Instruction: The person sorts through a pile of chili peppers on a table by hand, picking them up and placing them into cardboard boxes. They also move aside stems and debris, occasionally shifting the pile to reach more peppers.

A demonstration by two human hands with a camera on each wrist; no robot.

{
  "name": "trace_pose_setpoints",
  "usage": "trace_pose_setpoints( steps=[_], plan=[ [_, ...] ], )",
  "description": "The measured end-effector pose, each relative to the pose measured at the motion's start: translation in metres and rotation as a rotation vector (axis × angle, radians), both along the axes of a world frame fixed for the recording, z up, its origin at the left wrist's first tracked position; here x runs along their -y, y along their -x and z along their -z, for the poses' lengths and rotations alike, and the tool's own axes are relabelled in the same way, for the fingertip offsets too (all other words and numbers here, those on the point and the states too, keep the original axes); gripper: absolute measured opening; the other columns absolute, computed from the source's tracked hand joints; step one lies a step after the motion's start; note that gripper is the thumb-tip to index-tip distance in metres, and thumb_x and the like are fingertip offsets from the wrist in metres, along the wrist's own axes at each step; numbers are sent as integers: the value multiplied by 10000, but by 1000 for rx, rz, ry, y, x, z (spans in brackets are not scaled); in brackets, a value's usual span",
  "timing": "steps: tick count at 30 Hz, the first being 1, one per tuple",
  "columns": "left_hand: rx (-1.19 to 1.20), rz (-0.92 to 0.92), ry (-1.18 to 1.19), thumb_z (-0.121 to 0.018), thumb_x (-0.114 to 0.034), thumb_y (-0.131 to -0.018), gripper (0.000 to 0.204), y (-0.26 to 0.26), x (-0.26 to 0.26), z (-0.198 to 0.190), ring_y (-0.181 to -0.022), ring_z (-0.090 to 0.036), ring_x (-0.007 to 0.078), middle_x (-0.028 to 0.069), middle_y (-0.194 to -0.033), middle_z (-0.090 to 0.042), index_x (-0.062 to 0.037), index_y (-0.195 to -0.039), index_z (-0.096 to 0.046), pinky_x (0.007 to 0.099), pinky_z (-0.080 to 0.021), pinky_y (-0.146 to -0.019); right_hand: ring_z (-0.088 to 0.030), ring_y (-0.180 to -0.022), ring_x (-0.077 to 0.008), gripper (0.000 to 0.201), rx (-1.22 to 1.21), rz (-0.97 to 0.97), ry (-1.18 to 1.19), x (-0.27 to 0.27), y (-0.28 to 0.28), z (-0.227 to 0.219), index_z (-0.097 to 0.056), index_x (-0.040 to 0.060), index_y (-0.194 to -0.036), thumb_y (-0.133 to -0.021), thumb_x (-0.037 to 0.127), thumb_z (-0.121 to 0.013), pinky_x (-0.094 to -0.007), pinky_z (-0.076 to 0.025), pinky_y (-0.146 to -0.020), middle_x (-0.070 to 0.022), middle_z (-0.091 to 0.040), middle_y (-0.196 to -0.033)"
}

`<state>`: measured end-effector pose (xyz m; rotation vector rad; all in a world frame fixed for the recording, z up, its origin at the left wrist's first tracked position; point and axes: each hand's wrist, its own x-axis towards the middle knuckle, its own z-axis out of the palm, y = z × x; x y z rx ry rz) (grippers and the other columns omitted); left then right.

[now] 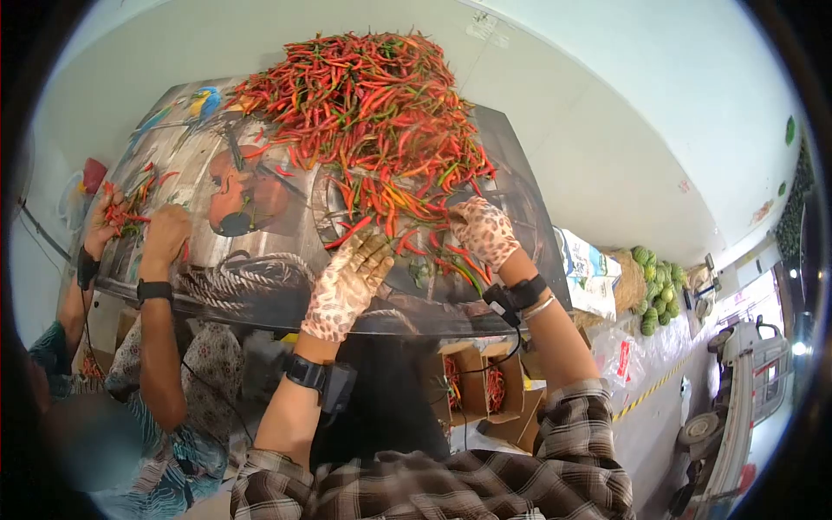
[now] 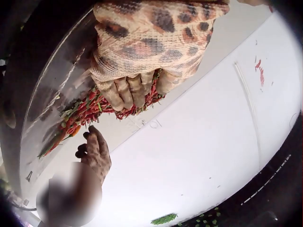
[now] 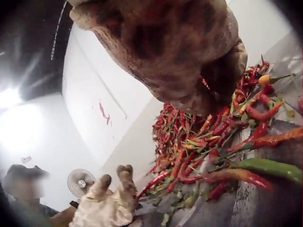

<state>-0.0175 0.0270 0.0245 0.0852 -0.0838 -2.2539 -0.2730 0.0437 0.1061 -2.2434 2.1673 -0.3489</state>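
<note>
While both of our gloved hands reach out over the table [image 1: 260, 295], the big heap of chillies [image 1: 368, 108] lies just beyond our fingertips, spilling toward us in a loose fringe of red, orange and green pods. Our left hand [image 1: 348, 284] lies flat on the printed table cover with its fingers straight and relaxed, its fingertips touching the nearest stray pods at the heap's near edge; it holds nothing that we can see. Our right hand [image 1: 484, 230] rests on the fringe of the pile, fingers bent down into the chillies; from the right wrist view the glove hides the fingertips, so we cannot tell whether it pinches a pod or only presses on them.

Left of our left hand, well apart, a second person's two hands [image 1: 139, 230] work at a small scatter of chillies [image 1: 128, 208] on the same table. Below our right wrist, under the table edge, stand open cardboard boxes [image 1: 472, 386] with red chillies inside. Far right of our right hand lies a stack of watermelons [image 1: 656, 290].
</note>
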Motion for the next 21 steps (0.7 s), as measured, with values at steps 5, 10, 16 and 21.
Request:
trace_pose_setpoints(
  steps=[5,10,16,21],
  plan=[
    [-67,25,-14,-476,-183,-966,308,0,1,11,-1116,-563,315,159,-1185,-587,-12,-1215,-538,474,-474,-965,-562,-1030,-330,323,-63,73,-160,3,-4,3,-640,37,-1061,-790,212,-655,-410,-476,-861,-170,-556,-1123],
    [-82,15,77,-497,-189,-956,334,0,0,11,-1132,-551,310,177,-1202,-570,-11,-1237,-514,459,-455,-991,-608,-937,-318,249,84,-22,15,-5,11,-1,-658,24,-980,-794,189,-651,-393,-488,-849,-162,-626,-986],
    [-36,2,94,-466,-195,-971,289,0,-2,9,-1138,-547,324,183,-1228,-558,-28,-1193,-547,454,-464,-981,-646,-864,-280,198,220,186,13,18,15,-20,-658,27,-941,-815,175,-618,-359,-506,-767,-176,-659,-943],
    [6,10,37,-485,-200,-965,314,1,-1,10,-1100,-567,314,177,-1195,-572,-21,-1220,-522,452,-470,-965,-595,-994,-338,311,0,61,-86,40,11,4,-654,53,-1059,-798,222,-657,-401,-478,-868,-178,-610,-1096]
  ],
)
